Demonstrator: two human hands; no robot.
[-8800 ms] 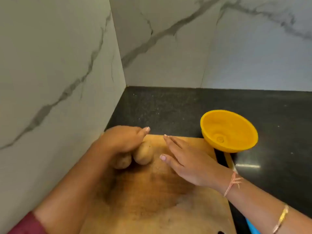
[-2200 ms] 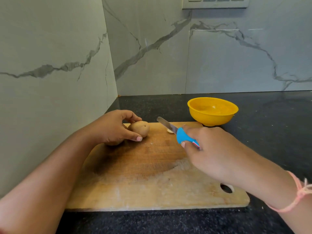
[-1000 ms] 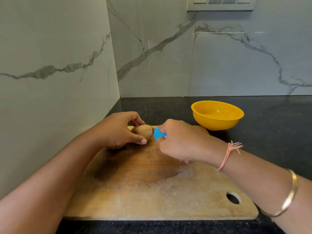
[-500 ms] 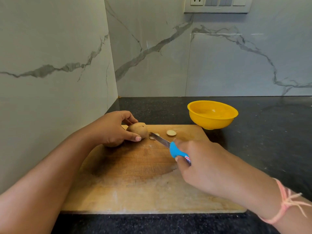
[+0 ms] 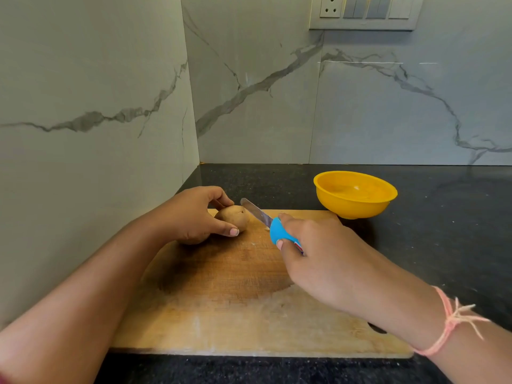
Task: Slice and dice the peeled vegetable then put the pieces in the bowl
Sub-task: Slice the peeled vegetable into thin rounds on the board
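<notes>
Potato (image 5: 233,217) sits between left fingers (image 5: 223,227), knife (image 5: 260,216) beside it.

A black speckled countertop (image 5: 443,245) is running into a corner where two pale marble walls are meeting, the left wall (image 5: 83,79) and the back wall (image 5: 374,112) both showing grey veins. High on the back wall a switch panel (image 5: 363,23) is sitting, its socket (image 5: 330,6) lying at the left end beside several rocker switches (image 5: 374,8).
</notes>
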